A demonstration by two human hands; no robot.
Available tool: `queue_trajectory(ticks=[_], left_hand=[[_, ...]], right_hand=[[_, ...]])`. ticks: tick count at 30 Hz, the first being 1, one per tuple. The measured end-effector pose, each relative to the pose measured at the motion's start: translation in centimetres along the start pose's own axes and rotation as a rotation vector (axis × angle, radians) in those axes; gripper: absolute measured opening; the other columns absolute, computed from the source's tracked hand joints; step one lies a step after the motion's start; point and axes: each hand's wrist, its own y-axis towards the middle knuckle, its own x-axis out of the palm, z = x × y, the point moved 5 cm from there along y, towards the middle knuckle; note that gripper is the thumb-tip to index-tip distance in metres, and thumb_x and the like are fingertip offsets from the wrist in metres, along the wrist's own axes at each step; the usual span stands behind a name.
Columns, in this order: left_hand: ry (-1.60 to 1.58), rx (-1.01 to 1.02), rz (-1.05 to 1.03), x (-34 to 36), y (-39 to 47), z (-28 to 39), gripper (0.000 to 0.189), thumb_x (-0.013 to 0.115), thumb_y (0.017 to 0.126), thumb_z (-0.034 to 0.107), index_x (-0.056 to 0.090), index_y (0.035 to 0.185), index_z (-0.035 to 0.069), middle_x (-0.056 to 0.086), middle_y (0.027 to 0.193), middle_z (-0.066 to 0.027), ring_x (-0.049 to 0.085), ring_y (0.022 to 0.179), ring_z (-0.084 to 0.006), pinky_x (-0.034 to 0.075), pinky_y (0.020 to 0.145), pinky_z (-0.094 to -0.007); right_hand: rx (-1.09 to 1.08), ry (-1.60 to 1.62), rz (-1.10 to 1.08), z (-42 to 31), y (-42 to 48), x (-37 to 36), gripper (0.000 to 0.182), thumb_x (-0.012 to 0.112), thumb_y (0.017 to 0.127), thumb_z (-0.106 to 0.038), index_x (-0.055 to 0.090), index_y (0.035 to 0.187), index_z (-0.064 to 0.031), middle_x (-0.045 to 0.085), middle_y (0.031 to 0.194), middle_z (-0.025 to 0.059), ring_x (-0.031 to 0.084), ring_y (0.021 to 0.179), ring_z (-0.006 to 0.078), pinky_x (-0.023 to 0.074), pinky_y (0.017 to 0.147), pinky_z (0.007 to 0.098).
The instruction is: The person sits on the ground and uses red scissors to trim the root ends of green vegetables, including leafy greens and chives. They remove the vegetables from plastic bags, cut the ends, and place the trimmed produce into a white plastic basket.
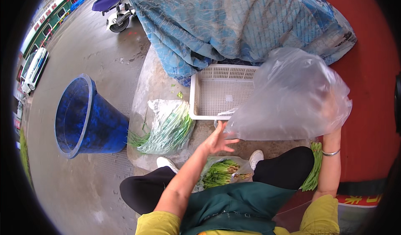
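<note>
A large translucent plastic bag (pixel 282 100), puffed out, covers the right part of a white plastic crate (pixel 200 109). My right hand (pixel 330 109) shows only as a blur through the bag's film at its right end; its fingers cannot be made out. My left hand (pixel 219 141) has its fingers spread beside the bag's lower left edge and holds nothing. Between my legs lies an opened plastic bag of green stalks (pixel 221 172). To the left of the crate, scallions (pixel 175 128) lie in a clear bag with their green tips sticking out.
A blue plastic bin (pixel 108 122) lies tipped at the left. Beyond the crate, a worn blue tarp (pixel 244 21) covers a bulky heap. A green vegetable bundle (pixel 314 169) lies beside my right knee. Farther off are a scooter (pixel 120 20) and a white car (pixel 34 67).
</note>
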Motion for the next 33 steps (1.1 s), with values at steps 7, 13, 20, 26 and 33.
queue_trajectory(ticks=[7, 13, 20, 26, 33], left_hand=[[0.461, 0.630, 0.394, 3.4, 5.2, 1.7, 0.029, 0.057, 0.085, 0.005, 0.056, 0.113, 0.010, 0.058, 0.091, -0.0034, 0.056, 0.084, -0.0174, 0.047, 0.073, -0.0302], [1.022, 0.731, 0.280, 10.2, 9.6, 1.8, 0.023, 0.057, 0.079, 0.001, 0.061, 0.101, 0.006, 0.059, 0.101, -0.0103, 0.057, 0.094, -0.0236, 0.045, 0.082, -0.0307], [1.706, 0.457, 0.474, 1.5, 12.3, -3.8, 0.010, 0.056, 0.081, 0.016, 0.061, 0.086, 0.008, 0.062, 0.081, -0.0164, 0.060, 0.075, -0.0375, 0.048, 0.065, -0.0465], [1.557, 0.545, 0.682, 0.5, 9.7, 0.8, 0.019, 0.063, 0.081, 0.015, 0.064, 0.095, 0.002, 0.063, 0.080, -0.0185, 0.063, 0.070, -0.0306, 0.048, 0.062, -0.0386], [1.816, 0.989, 0.601, 8.9, 3.9, 6.4, 0.028, 0.054, 0.077, -0.009, 0.064, 0.100, 0.005, 0.060, 0.091, -0.0109, 0.056, 0.087, -0.0268, 0.045, 0.080, -0.0340]], right_hand=[[0.426, -1.186, 0.835, -3.7, -12.9, -18.9, 0.034, 0.045, 0.090, -0.017, 0.048, 0.120, -0.0022, 0.056, 0.106, 0.0065, 0.053, 0.086, 0.0117, 0.0426, 0.074, 0.0229], [0.389, -0.689, 0.999, -0.1, -12.6, -14.2, 0.069, 0.049, 0.084, -0.052, 0.021, 0.142, -0.0261, 0.022, 0.146, 0.0096, 0.040, 0.120, 0.0282, 0.0378, 0.084, 0.0469], [0.404, -1.243, 0.949, 3.8, -17.9, -23.0, 0.053, 0.068, 0.077, -0.024, 0.049, 0.123, -0.0053, 0.054, 0.114, 0.0143, 0.053, 0.103, 0.0197, 0.0434, 0.081, 0.0320], [0.544, -0.950, 1.137, 6.3, -34.8, -32.0, 0.008, 0.057, 0.073, -0.009, 0.061, 0.069, -0.0034, 0.059, 0.056, 0.0031, 0.056, 0.047, 0.0129, 0.0423, 0.042, 0.0268], [0.970, -1.424, 0.750, 24.4, -37.9, -30.3, 0.009, 0.060, 0.071, -0.015, 0.062, 0.073, -0.0058, 0.061, 0.062, 0.0090, 0.061, 0.058, 0.0220, 0.0493, 0.056, 0.0332]])
